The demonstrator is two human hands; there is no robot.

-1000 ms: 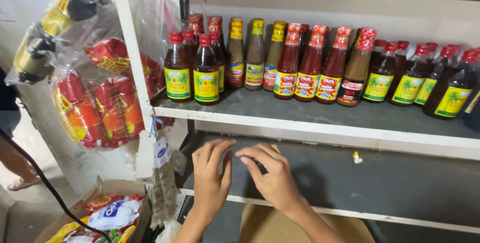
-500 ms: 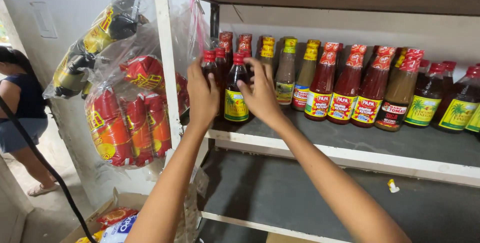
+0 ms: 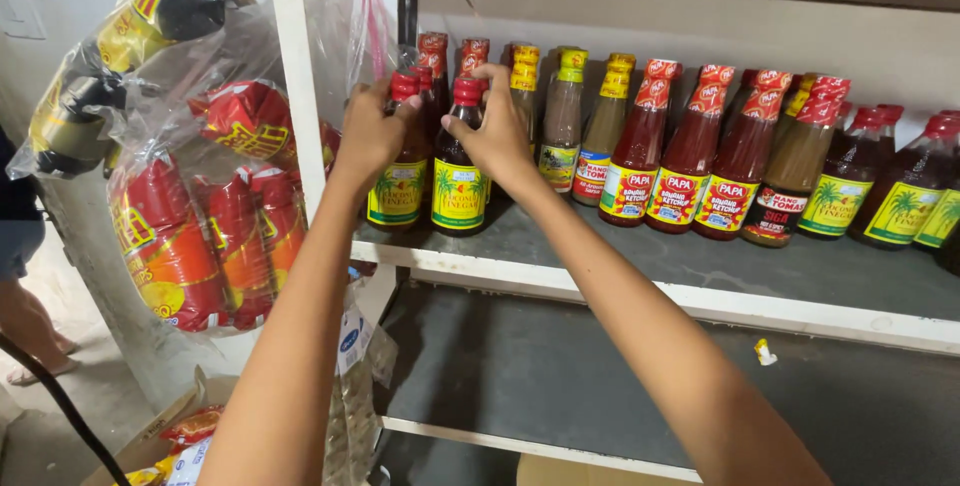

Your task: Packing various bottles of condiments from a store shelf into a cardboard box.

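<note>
My left hand wraps around the neck of a dark bottle with a red cap and yellow-green label at the left end of the grey shelf. My right hand grips the neck of the matching bottle right beside it. Both bottles stand upright on the shelf. More red-capped bottles stand just behind them, partly hidden by my hands.
A row of sauce bottles and dark bottles runs to the right. Bags of red snack packets hang from the white post. The lower shelf holds a small scrap. A person's leg is at left.
My hands rose from the lower shelf to the upper shelf and closed on the necks of the two front left bottles. The view moved closer.
</note>
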